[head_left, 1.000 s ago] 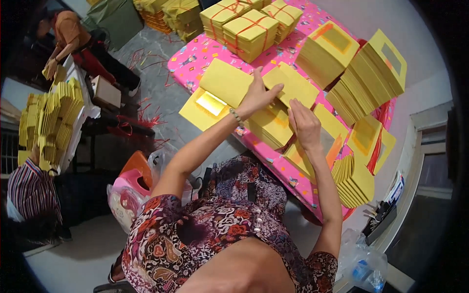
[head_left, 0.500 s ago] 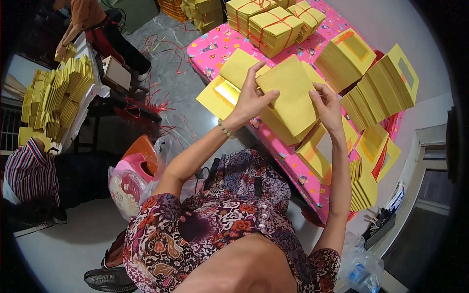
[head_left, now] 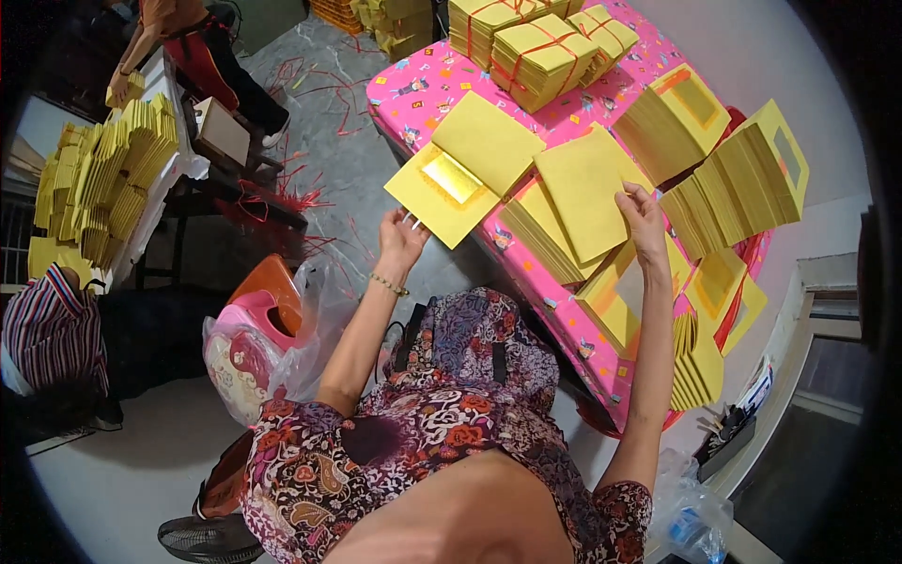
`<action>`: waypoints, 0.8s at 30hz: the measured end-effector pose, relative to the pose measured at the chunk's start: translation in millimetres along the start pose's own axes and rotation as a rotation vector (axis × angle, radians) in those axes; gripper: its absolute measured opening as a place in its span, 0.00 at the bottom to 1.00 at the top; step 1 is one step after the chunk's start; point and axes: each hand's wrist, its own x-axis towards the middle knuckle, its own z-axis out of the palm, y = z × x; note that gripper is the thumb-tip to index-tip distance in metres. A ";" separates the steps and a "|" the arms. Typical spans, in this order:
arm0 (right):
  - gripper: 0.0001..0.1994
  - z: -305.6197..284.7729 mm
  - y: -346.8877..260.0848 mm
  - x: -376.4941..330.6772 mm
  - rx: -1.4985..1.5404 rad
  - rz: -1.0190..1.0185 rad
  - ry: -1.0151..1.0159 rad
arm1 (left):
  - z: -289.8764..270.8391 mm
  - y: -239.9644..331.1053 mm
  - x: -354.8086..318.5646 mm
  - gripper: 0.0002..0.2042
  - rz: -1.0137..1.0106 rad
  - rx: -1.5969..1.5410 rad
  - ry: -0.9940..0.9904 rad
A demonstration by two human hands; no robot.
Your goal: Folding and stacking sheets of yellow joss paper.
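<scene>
Legible text: none I could make out from where I stood. Noted on the pink cloth (head_left: 427, 94): printed figures and small coloured squares bearing marks, too small to read. The open yellow folder (head_left: 421, 201) carried a shiny gold panel (head_left: 451, 179) within an orange border; no characters resolved. On the blue-and-white pack (head_left: 759, 388) at the right, print seemed present but was blurred. No numbers were recorded.

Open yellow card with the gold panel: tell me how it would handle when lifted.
The open yellow card is probably fairly stiff: its half beyond the pink table looks flat, though the left hand at its corner may help. It would likely hinge at its middle crease. Its thin edge suggests little weight.
</scene>
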 end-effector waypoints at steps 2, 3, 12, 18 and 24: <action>0.13 -2.0 2.7 -0.6 -0.013 0.036 0.013 | 7.5 -3.1 2.9 0.22 0.080 -0.022 -0.392; 0.13 -3.7 1.2 -3.3 0.005 0.052 0.021 | 24.3 -3.2 -2.9 0.22 0.090 0.004 -0.411; 0.16 -4.6 -17.0 8.0 -0.041 0.067 0.031 | 112.5 -2.9 12.8 0.11 1.162 1.193 -0.647; 0.18 31.6 -56.7 60.0 -0.113 -0.025 -0.065 | 107.8 -10.9 24.3 0.11 1.463 1.531 -0.729; 0.16 95.8 -51.1 122.3 -0.172 -0.101 -0.233 | 98.4 -25.6 21.8 0.10 1.636 1.603 -0.689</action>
